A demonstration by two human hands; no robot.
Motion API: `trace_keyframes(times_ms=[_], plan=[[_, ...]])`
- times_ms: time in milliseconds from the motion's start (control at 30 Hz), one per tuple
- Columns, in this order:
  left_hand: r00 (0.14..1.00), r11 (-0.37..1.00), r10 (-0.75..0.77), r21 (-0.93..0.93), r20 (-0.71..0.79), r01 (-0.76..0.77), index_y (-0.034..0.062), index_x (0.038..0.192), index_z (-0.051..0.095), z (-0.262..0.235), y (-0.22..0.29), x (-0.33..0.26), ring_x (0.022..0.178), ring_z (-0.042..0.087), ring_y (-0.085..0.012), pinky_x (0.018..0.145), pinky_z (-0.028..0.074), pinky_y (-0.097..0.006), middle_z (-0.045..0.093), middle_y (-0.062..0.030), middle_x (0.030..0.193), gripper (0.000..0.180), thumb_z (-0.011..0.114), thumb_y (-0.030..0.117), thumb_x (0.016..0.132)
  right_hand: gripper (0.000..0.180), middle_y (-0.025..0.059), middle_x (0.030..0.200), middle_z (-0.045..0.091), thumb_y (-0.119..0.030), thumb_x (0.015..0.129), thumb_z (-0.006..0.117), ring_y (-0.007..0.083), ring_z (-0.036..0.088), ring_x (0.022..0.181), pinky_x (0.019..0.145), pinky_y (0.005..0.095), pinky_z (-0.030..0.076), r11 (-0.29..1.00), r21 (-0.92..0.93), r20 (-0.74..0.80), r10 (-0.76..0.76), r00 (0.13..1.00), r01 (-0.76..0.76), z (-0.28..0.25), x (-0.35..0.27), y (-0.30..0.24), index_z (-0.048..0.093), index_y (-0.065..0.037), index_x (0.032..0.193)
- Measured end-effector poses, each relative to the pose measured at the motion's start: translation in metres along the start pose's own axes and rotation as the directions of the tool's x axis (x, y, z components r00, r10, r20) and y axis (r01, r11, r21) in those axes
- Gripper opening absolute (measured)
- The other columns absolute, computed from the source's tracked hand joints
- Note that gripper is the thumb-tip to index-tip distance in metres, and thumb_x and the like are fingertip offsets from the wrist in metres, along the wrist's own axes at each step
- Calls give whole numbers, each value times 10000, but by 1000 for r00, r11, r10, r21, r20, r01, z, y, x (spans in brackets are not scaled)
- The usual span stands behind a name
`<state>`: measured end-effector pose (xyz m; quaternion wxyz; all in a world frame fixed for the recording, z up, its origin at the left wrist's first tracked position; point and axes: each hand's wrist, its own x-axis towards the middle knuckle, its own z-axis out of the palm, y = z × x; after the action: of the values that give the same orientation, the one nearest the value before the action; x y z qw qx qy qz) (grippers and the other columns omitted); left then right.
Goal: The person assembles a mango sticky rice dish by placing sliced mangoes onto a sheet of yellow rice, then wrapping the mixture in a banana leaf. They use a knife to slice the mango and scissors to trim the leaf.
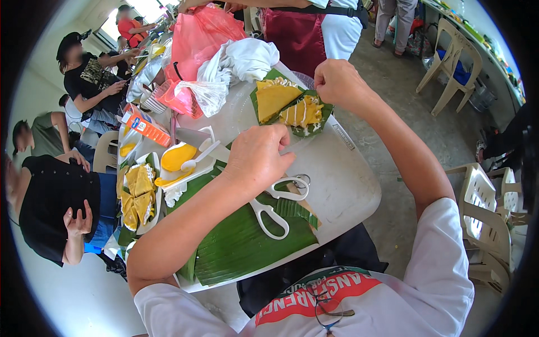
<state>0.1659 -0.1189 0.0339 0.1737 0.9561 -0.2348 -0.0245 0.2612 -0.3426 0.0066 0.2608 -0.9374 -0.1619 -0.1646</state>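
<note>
My left hand [259, 153] hovers over the table with its fingers curled in. Whatever it may hold is hidden. My right hand [341, 84] is closed in a fist beside the table's right edge, next to a piece of banana leaf [264, 119]. On that leaf lie a folded yellow crepe [275, 101] and a second yellow piece [303, 112] with white drizzle. Below my left hand, white-handled scissors [272, 222] rest on a large banana leaf [247, 247]. A tray of yellow sauce [178, 157] with a white plastic spoon [201, 155] sits left of that hand.
More filled crepes lie in a white tray [151, 216] at the left. Farther back are an orange carton [147, 127], a red basket [178, 99], a red plastic bag [202, 33] and a white cloth [241, 60]. People stand along the left; plastic chairs [449, 62] are at the right.
</note>
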Motion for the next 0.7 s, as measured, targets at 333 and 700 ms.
trace_keyframes(times_ms=[333, 700], plan=[[1000, 992, -8, -122, -13, 6, -3, 848, 669, -2, -6, 2, 758, 698, -253, 721, 552, -355, 706, -134, 792, 253, 801, 165, 712, 88, 190, 729, 674, -74, 690, 648, 356, 671, 717, 672, 422, 531, 999, -37, 9, 23, 1000, -23, -3, 2, -1, 696, -7, 722], [976, 958, -208, 214, 65, 189, -26, 1057, 586, -31, -51, 56, 902, 673, -266, 795, 524, -382, 686, -141, 894, 587, 853, 251, 615, 190, 147, 723, 705, -148, 775, 647, 255, 693, 709, 692, 360, 542, 944, 257, 128, 179, 976, -206, 3, 25, 28, 744, -2, 849]])
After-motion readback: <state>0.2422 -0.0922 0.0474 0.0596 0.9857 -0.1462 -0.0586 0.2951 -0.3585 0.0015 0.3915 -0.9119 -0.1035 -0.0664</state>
